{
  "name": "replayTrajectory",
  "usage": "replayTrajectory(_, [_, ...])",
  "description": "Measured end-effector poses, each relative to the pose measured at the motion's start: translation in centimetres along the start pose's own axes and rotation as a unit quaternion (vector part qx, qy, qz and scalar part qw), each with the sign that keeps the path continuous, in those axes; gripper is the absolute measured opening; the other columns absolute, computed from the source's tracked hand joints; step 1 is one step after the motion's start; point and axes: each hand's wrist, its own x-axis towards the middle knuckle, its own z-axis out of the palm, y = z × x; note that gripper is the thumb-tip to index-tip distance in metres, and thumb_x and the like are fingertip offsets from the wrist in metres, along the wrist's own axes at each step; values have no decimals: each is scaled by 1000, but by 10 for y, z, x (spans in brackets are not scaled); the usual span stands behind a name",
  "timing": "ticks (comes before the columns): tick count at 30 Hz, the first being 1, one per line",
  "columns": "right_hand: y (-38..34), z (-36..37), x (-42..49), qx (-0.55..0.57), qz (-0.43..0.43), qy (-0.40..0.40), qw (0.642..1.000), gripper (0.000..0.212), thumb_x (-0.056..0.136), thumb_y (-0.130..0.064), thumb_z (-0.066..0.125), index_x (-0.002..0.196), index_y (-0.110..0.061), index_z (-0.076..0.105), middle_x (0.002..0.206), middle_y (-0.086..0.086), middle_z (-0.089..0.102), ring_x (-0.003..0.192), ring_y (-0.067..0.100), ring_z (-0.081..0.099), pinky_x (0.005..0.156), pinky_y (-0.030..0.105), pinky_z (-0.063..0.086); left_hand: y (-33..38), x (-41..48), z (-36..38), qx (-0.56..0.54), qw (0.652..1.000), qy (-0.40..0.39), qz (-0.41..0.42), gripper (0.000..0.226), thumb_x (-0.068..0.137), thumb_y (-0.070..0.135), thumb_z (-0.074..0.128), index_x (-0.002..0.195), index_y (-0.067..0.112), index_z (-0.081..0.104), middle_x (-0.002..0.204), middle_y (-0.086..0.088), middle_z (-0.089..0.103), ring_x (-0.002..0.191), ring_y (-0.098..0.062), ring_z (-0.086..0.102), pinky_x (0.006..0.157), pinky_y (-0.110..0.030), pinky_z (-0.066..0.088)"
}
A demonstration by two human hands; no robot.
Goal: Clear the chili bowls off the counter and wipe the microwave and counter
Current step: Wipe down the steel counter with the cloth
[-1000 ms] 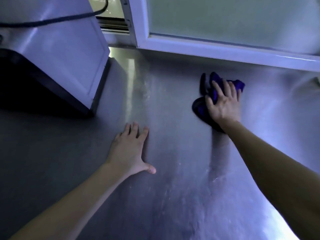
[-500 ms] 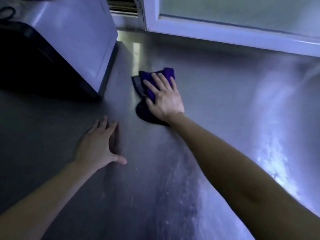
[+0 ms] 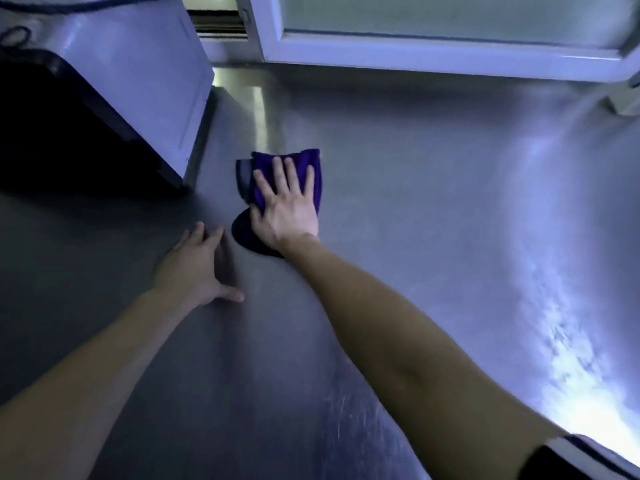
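A purple cloth (image 3: 304,164) lies on the steel counter (image 3: 433,209) just right of the microwave's front corner. My right hand (image 3: 285,202) presses flat on the cloth with fingers straight and spread. My left hand (image 3: 197,265) rests on the counter a little below and to the left, fingers straight, thumb out, holding nothing. The white microwave (image 3: 131,81) with its dark door stands at the upper left. No chili bowls are in view.
A white window frame (image 3: 415,53) runs along the back of the counter. A dark cable (image 3: 69,8) lies across the microwave's top. A small white object (image 3: 627,102) sits at the far right edge. Bright glare covers the counter's lower right.
My right hand slid the cloth leftward from the middle of the counter to beside the microwave. My left hand stayed resting on the counter.
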Motion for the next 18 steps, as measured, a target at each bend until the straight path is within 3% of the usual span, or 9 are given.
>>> replayTrajectory(3, [34, -3, -15, 20, -46, 4, 999, 72, 99, -57, 38, 166, -31, 36, 178, 5, 23, 165, 28, 14, 131, 59, 2, 25, -21, 1, 80, 996, 47, -7, 131, 66, 67, 94, 170, 25, 26, 177, -13, 22, 164, -35, 20, 125, -54, 36])
replayTrajectory(6, [125, -8, -55, 52, 2, 43, 998, 73, 96, -55, 39, 164, -30, 41, 176, 4, 29, 164, 26, 19, 133, 55, 7, 77, -57, 10, 98, 990, 96, 29, 109, 73, 61, 91, 162, 22, 42, 169, -12, 38, 156, -35, 36, 121, -51, 41])
replayTrajectory(10, [293, -24, -160, 56, 153, 79, 983, 74, 96, -55, 39, 165, -28, 40, 176, 5, 29, 164, 26, 19, 133, 54, 10, 171, -103, 30, 42, 991, 52, 119, 126, 63, 78, 88, 166, 30, 33, 177, -6, 24, 158, -34, 35, 123, -52, 39])
replayTrajectory(13, [415, -33, -280, 30, 296, 86, 951, 71, 99, -54, 39, 165, -28, 38, 176, 5, 29, 164, 27, 18, 133, 57, 9, 233, -148, 48, 20, 986, 25, 163, 140, 55, 83, 88, 169, 37, 20, 180, -3, 10, 163, -33, 25, 126, -51, 32])
replayTrajectory(16, [476, -35, -388, 3, 406, 101, 908, 68, 102, -55, 41, 165, -29, 38, 175, 5, 29, 163, 27, 19, 131, 62, 10, 261, -180, 68, 34, 981, 43, 189, 140, 59, 82, 87, 170, 35, 17, 180, -6, 9, 164, -32, 18, 129, -49, 27])
replayTrajectory(18, [481, -33, -409, -9, 446, 92, 890, 69, 101, -55, 41, 165, -29, 37, 175, 9, 28, 163, 29, 20, 130, 64, 11, 261, -194, 80, 45, 979, 58, 189, 136, 63, 79, 87, 170, 33, 18, 180, -7, 9, 164, -32, 17, 130, -49, 27])
